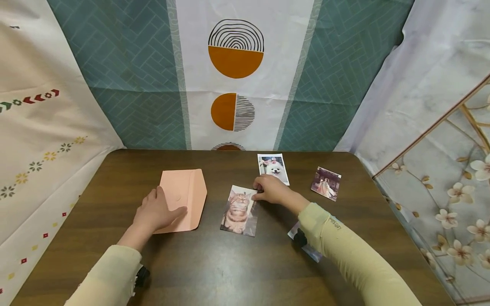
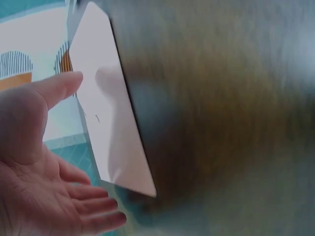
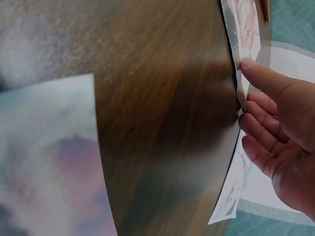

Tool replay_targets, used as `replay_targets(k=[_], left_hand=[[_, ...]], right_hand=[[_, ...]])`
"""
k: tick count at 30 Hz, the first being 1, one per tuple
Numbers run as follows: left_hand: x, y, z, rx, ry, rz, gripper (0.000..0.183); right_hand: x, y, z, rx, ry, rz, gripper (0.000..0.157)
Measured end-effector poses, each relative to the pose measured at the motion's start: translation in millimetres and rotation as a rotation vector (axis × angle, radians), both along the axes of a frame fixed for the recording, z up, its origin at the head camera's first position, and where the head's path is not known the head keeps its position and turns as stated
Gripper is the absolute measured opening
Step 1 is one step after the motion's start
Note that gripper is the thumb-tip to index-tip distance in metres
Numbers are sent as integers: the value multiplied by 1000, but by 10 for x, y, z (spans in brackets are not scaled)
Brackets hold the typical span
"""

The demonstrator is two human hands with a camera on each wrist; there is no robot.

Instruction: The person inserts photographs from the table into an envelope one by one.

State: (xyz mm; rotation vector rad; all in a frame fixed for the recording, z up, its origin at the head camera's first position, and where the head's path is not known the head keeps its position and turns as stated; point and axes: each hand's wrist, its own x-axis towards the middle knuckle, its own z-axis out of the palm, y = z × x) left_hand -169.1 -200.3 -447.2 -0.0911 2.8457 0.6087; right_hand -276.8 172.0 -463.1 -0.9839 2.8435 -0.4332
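Observation:
A pink envelope (image 1: 180, 199) lies on the left of the table with its flap out to the right. Over its left side is my left hand (image 1: 155, 210), thumb apart from the loosely straight fingers; the left wrist view shows the palm beside the envelope (image 2: 106, 113). My right hand (image 1: 273, 190) pinches the upper right edge of a cat photo (image 1: 237, 214) between thumb and fingers. In the right wrist view the thumb lies on the photo's face (image 3: 246, 29). A white dog photo (image 1: 273, 168) lies just behind the right hand.
A small photo with figures in gowns (image 1: 326, 183) lies at the right back. Another photo (image 1: 311, 250) is partly hidden under the right forearm; its pastel surface (image 3: 51, 162) fills the lower left of the right wrist view. Hanging cloths (image 1: 134, 85) border the wooden table (image 1: 214, 267).

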Motion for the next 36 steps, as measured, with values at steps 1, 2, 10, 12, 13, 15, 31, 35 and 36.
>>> replay_targets(k=[1,2,10,12,13,15,31,35,36], left_hand=[[11,17,-8,5,2,20,118],[23,34,-15,6,6,39,118],[70,112,-89,-40,40,114,121],[69,117,-112,-44,47,121,122],[69,121,-123,-46,51,124,122],[75,126,-138,-48,63,130,121],[126,72,-248,30,194,243,118],[148,71,-246,20,171,266,120],[149,66,-244,19,164,262,119]], right_hand=[[-1,-3,1,-1,-4,-4,30],[-2,-5,3,-3,-8,-8,29],[1,-23,36,-32,-46,-19,28],[1,-26,33,-39,-56,-21,28],[1,-27,30,-44,-60,-20,27],[1,-24,22,-54,-64,-16,27],[11,9,5,-88,-68,-10,28],[13,7,0,-88,-69,-9,28],[11,6,-4,-89,-68,-8,28]])
